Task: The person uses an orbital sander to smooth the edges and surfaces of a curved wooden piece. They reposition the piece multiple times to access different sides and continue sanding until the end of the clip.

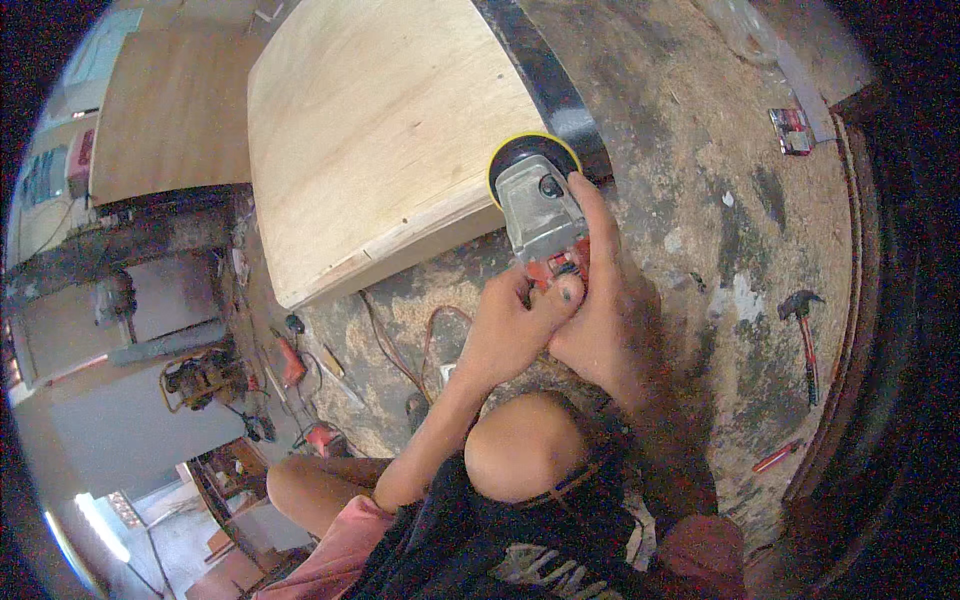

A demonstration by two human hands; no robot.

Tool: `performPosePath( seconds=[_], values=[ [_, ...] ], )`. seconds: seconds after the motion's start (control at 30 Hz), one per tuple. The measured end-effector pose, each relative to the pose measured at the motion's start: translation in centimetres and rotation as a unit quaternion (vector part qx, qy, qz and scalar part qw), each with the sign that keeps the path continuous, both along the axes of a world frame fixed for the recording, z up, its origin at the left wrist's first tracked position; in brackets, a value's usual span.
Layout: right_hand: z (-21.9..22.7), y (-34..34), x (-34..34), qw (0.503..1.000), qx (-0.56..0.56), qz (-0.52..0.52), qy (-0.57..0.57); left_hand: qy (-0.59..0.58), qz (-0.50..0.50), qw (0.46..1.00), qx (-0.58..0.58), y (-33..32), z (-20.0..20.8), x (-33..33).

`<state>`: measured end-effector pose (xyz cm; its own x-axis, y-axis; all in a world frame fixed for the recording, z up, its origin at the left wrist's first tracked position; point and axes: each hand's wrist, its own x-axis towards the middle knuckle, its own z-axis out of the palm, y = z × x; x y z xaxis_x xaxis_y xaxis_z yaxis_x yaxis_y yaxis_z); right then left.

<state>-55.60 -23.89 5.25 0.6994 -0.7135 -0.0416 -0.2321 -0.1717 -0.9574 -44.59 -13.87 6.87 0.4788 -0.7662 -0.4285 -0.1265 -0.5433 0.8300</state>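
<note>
Both my hands are wrapped around the red body of an angle grinder [542, 210] with a grey metal head and a round, yellow-rimmed disc pad. My left hand [515, 325] grips the body from the left, thumb on top. My right hand [610, 310] holds it from the right, with the index finger stretched along the head toward the pad. The pad overlaps the near right corner of a large pale plywood panel or box [380, 120]; whether it touches the wood I cannot tell. A dark glossy strip [545, 75] runs along the panel's right side.
On the stained floor at right lie a hammer [806, 345], a red-handled tool [778, 457] and a small red packet [792, 133]. A cord [385, 340], a red power tool [290, 360] and other tools lie at left. Another plywood sheet [175, 115] stands at far left.
</note>
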Motion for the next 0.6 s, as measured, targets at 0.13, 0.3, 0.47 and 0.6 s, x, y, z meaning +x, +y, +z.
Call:
performPosePath(
  seconds=[0.13, 0.3, 0.47, 0.6],
  values=[
    [-0.4, 1.1, -0.4, 0.996, -0.019, -0.053, -0.068, -0.024, 0.010, 0.999, -0.026, 0.5, -0.2, -1.9],
    [-1.0, 1.8, -2.0, 0.927, 0.299, -0.212, -0.081, 0.103, 0.063, 0.992, -0.027, -0.6, -3.3, -4.6],
    [-3.5, 2.1, -4.4, 0.980, -0.112, -0.162, -0.025, 0.057, 0.067, 0.990, -0.112, -0.9, -4.8, -7.0],
    [-4.2, 2.9, -6.5, 0.977, -0.146, -0.153, -0.011, 0.254, 0.141, 0.942, -0.166, -0.1, -4.4, -8.6]
  ],
)
